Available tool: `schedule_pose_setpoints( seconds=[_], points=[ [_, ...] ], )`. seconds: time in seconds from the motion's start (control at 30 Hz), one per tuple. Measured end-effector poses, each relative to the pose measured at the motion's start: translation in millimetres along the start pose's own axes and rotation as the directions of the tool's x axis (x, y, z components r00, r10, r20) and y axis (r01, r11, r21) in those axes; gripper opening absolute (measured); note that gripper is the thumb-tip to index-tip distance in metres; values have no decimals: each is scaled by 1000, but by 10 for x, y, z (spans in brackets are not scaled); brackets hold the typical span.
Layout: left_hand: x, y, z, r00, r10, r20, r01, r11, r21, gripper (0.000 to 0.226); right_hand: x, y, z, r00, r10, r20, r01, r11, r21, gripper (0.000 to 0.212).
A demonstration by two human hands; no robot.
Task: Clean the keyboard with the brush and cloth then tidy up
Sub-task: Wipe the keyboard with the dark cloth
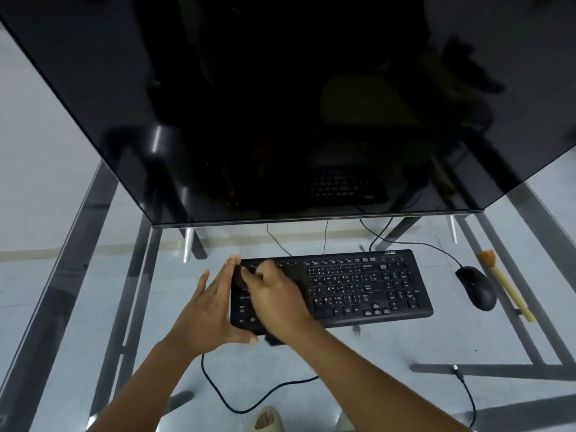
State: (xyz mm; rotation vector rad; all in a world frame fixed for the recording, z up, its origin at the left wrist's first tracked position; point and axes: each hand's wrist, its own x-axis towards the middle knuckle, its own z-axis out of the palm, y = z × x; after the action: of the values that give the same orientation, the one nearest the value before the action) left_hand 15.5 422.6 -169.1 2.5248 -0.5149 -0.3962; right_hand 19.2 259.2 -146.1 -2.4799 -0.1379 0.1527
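A black keyboard [367,288] lies on the glass desk [389,347] below the monitor. My left hand [208,307] spans the keyboard's left end, fingers stretched up its side and thumb at the front edge, holding it steady. My right hand [277,294] presses down on the left keys, closed on a dark cloth [239,277] that shows between the fingers and pokes out under the wrist. The hands hide the left keys. A brush [506,288] with a pale wooden handle and tan bristles lies untouched on the desk, right of the mouse.
A large dark monitor [296,104] fills the top of the view, its lower edge just behind the keyboard. A black mouse [477,288] sits between keyboard and brush. Cables [218,391] trail under the glass. A sandalled foot [268,420] shows below.
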Motion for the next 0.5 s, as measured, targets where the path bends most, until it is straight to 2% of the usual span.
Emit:
schedule_pose_setpoints(
  seconds=[0.03, 0.07, 0.13, 0.17, 0.23, 0.33, 0.37, 0.43, 0.47, 0.5],
  points=[
    [-15, -8, -8, 1000, -3, -3, 3, 1000, -5, 147, 49, 138, -104, 1000, -9, -12, 8, 998, -61, 26],
    [-18, -18, -19, 1000, -8, -6, 8, 1000, -7, 146, 102, 294, -239, 998, 59, -23, -60, 995, -74, 23],
    [0, -6, -22, 1000, -12, -9, 12, 1000, 1, 147, 179, 679, -451, 963, 191, -193, -219, 966, -137, 29],
    [1, 4, -22, 1000, -16, -14, 16, 1000, 7, 147, 151, 767, -469, 953, 197, -229, -241, 953, -183, 30],
    [14, 21, -1, 1000, -27, -14, 27, 1000, 10, 149, -72, 626, -417, 974, 110, -196, -144, 974, -172, 31],
    [21, 20, 7, 999, -37, -10, 37, 999, 10, 150, -405, 385, -319, 992, -124, -1, 122, 974, -192, 25],
    [22, 16, -6, 999, -41, -9, 41, 999, 13, 150, -420, 452, -353, 990, -134, -40, 123, 971, -207, 29],
    [30, 12, -22, 999, -48, 4, 48, 999, 15, 150, -391, 786, -567, 990, -52, -131, 15, 962, -273, 27],
    [28, 12, -20, 999, -51, 8, 51, 999, 15, 149, -344, 993, -698, 983, 41, -178, -94, 948, -304, 18],
    [32, 24, -16, 999, -52, 9, 52, 999, 16, 149, -320, 1144, -850, 959, 148, -242, -218, 930, -297, 23]
  ],
)
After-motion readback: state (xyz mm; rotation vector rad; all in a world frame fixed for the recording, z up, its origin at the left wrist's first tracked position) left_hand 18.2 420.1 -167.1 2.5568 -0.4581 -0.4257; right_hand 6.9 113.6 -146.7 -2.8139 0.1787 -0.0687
